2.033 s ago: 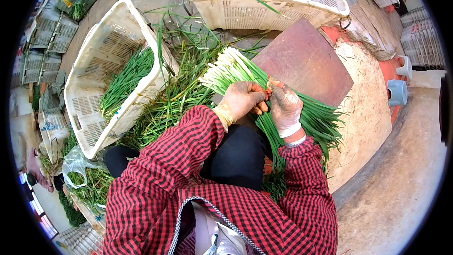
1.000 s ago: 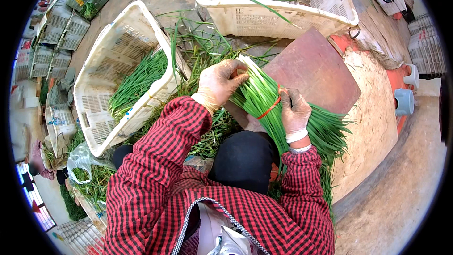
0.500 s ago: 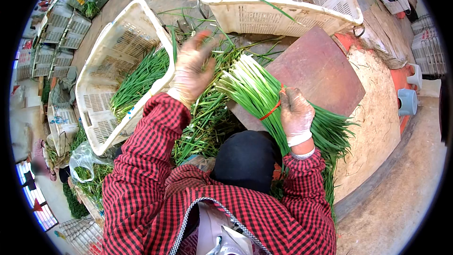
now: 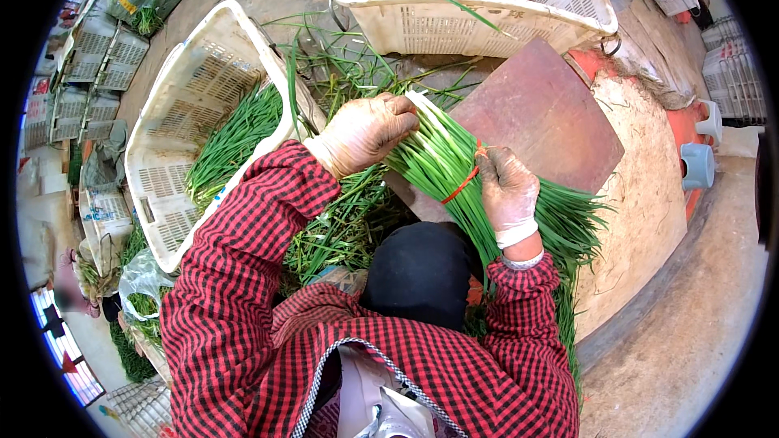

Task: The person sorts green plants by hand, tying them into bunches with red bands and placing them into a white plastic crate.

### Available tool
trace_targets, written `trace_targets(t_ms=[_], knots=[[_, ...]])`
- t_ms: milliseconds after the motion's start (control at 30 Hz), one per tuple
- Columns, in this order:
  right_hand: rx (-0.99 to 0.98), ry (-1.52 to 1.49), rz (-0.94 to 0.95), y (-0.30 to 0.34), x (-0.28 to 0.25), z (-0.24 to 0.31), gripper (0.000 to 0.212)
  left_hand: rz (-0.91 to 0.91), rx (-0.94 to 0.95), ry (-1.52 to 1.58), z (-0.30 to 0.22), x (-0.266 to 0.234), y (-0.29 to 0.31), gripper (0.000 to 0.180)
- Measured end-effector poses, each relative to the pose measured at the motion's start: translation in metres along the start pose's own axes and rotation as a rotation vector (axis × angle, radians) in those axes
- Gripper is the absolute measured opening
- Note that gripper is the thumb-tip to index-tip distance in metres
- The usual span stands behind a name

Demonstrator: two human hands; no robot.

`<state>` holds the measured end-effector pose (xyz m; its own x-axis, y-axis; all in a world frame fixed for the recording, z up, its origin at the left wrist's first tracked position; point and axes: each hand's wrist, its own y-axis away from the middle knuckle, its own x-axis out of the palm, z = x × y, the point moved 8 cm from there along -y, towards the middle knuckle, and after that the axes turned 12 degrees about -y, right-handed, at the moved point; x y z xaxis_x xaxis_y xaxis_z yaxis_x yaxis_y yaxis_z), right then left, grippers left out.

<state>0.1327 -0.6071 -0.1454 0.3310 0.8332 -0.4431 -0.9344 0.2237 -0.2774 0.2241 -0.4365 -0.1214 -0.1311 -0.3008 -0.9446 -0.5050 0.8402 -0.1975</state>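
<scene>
A bundle of green chives (image 4: 454,174) is held between 2 gloved hands, lying slantwise from the upper left down to the lower right. Its pale, whitish stem ends are seen under the left hand (image 4: 365,131), which is curled over them with the fingers closed on the stalks. The middle of the bundle is cinched by a red rubber band (image 4: 461,182), and just beside that band the right hand (image 4: 507,191) is closed around the stalks. Below the right hand the dark green leaf tips are fanned out loosely. Behind the hands a reddish-brown board (image 4: 544,109) is seen. Left of the left hand, a white plastic basket (image 4: 182,97) holding more chives is tilted; beyond the hands a second white basket (image 4: 487,20) is set.
</scene>
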Motion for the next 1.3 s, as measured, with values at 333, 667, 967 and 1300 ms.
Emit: trace_targets(t_ms=[333,667,967,1300], knots=[[0.097,-0.172,-0.083,0.003,-0.006,-0.006,0.007,0.013,-0.275,0.348,0.024,-0.006,0.013,0.016],[-0.129,-0.132,-0.139,-0.022,-0.041,0.073,0.012,0.002,-0.228,0.001,-0.027,0.013,-0.028,0.029],[0.028,-0.292,-0.162,-0.011,-0.036,0.026,0.015,-0.380,-0.639,0.847,-0.002,0.020,0.011,0.028],[0.245,-0.474,-0.128,-0.015,-0.024,-0.034,0.023,-0.240,-0.260,-0.012,-0.032,-0.026,0.015,0.022]])
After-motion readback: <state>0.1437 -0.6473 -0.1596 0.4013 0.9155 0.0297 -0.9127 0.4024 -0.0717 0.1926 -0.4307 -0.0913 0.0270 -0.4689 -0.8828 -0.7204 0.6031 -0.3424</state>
